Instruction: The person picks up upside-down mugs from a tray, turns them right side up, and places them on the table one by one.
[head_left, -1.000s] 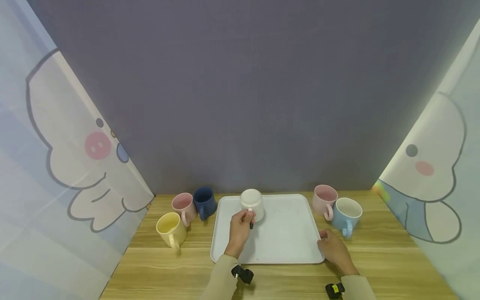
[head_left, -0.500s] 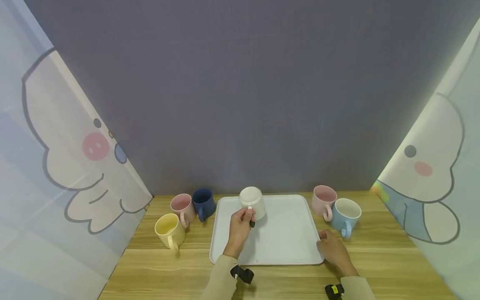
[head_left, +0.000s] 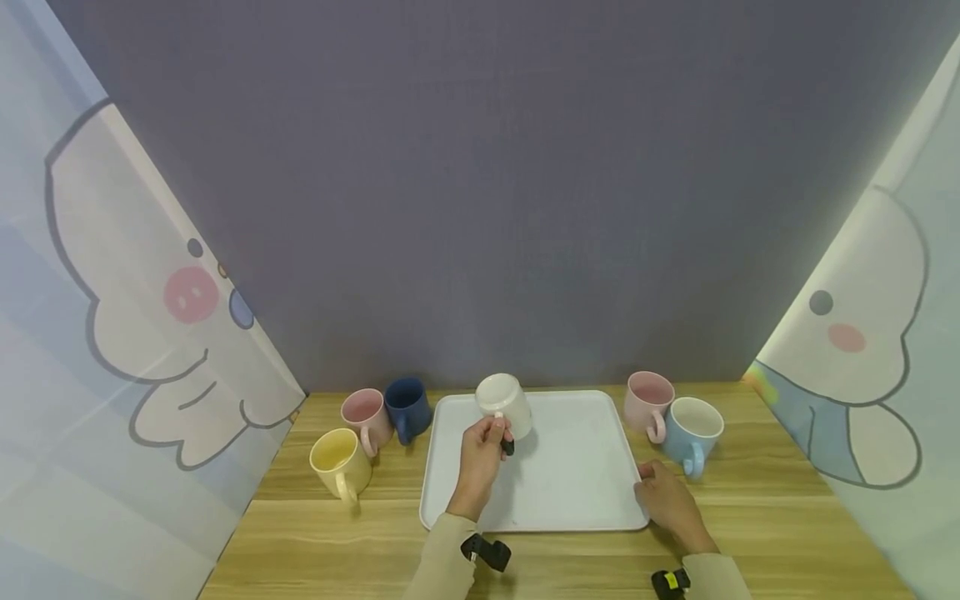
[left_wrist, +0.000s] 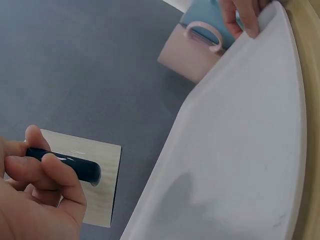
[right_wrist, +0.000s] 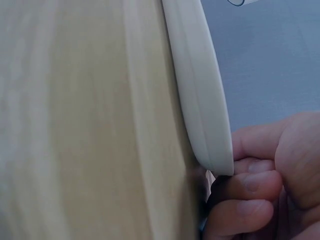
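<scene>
My left hand [head_left: 480, 458] grips the handle of a white mug [head_left: 504, 402] above the left part of a white tray [head_left: 570, 475]. The mug is upside down and slightly tilted, its base facing up. In the left wrist view, fingers wrap the dark handle [left_wrist: 89, 171] beside the pale mug wall [left_wrist: 107, 155]. At the tray's front right corner, my right hand [head_left: 667, 500] pinches the rim. In the right wrist view, the right hand's fingers [right_wrist: 250, 187] curl at the tray's edge [right_wrist: 205, 100].
A yellow mug [head_left: 352, 473], a pink mug [head_left: 381, 427] and a navy mug [head_left: 411, 408] stand left of the tray. Another pink mug [head_left: 639, 410] and a light blue mug [head_left: 682, 437] stand to the right. A grey wall [head_left: 495, 208] rises behind the wooden table [head_left: 765, 517].
The white mug has tilted a little more in my left hand, its base leaning slightly to the left. My right hand stays at the tray corner.
</scene>
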